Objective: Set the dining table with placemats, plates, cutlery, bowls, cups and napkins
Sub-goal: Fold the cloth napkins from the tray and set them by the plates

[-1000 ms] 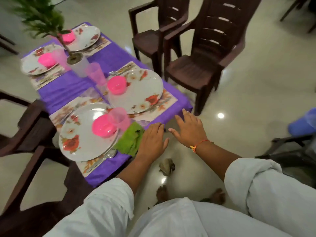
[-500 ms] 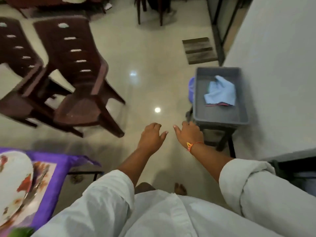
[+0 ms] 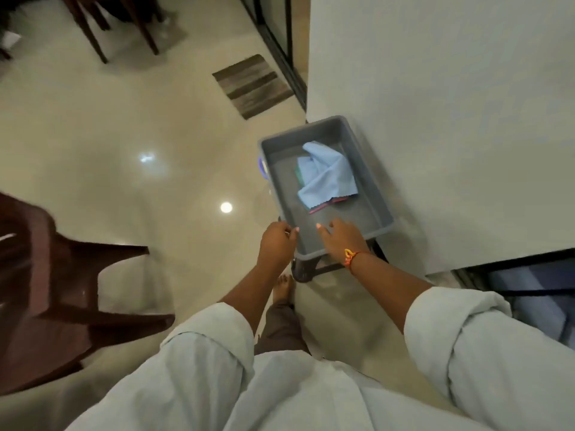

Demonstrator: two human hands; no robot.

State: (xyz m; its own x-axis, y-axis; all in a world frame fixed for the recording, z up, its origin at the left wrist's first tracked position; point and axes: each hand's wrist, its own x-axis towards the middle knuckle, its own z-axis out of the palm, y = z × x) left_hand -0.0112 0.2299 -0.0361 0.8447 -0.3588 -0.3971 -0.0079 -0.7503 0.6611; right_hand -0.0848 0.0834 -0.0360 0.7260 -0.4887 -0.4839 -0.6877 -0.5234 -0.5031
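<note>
Two hands are out ahead of me at the near end of a grey tub (image 3: pixel 284 181), which sits on a dark stand (image 3: pixel 306 270) close against the wall (image 3: pixel 435 119). My left hand (image 3: pixel 277 242) is at the tub's near left corner, fingers curled; I cannot tell whether they grip the rim or only brush it. My right hand (image 3: pixel 340 239) hangs over the near end, fingers relaxed, holding nothing. A crumpled blue napkin (image 3: pixel 326 178) lies in the tub's far half, apart from both hands, with green and red edges showing beneath it. A brown chair (image 3: pixel 62 290) stands to my left.
</note>
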